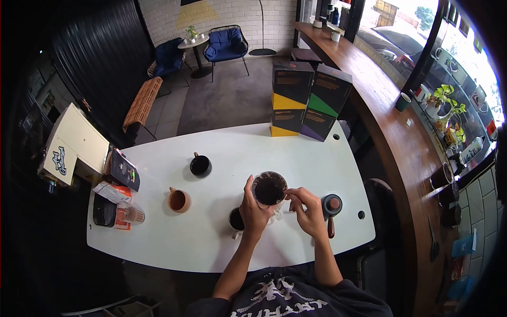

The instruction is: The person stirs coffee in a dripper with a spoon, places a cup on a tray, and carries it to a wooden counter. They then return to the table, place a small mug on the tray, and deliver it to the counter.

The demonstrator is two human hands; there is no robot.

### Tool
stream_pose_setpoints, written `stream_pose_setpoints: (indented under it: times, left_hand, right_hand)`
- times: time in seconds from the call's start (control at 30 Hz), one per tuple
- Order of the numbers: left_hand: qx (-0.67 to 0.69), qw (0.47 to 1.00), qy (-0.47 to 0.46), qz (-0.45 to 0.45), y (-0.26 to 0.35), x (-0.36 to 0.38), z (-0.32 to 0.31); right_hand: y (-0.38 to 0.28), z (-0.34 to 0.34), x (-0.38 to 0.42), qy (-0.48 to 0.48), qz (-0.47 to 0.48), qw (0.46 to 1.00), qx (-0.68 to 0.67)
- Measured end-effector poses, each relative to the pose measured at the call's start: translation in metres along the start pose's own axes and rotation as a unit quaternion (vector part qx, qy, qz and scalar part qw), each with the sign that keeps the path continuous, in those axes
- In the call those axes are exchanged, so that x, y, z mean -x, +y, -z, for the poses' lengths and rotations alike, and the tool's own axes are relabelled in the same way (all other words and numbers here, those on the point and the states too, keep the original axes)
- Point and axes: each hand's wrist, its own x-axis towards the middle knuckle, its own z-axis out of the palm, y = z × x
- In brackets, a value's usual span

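Observation:
My left hand (254, 210) is wrapped around the near left side of a coffee dripper (257, 196), lifted above the white table. Dark coffee grounds (270, 188) lie inside its filter. At the right rim, the fingers of my right hand (309, 210) pinch together on the filter's edge; the exact contact is small. Below my left hand, a mug of dark liquid (236, 218) is partly hidden. To the right of my right hand sits a dark round item with a brown handle (331, 205).
The white table (158, 238) carries a dark cup (200, 166) and an orange-brown cup (179, 201). Tall black boxes (311, 100) stand at its far edge. A clear glass (132, 213) and packets (113, 192) sit left. A wooden counter (380, 105) runs along the right.

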Motion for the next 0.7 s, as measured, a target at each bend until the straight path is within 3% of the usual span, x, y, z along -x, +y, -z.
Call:
stream_pose_setpoints:
  times: [0.43,0.7]
  left_hand:
    - [-0.011,1.000,-0.012,-0.025,-0.003,-0.003,0.005]
    - [-0.046,0.999,-0.015,-0.013,-0.003,0.000,0.007]
  right_hand:
    - [-0.003,-0.007,0.014,0.033,-0.016,0.999,0.002]
    - [-0.004,-0.007,0.010,0.042,0.026,0.999,0.014]
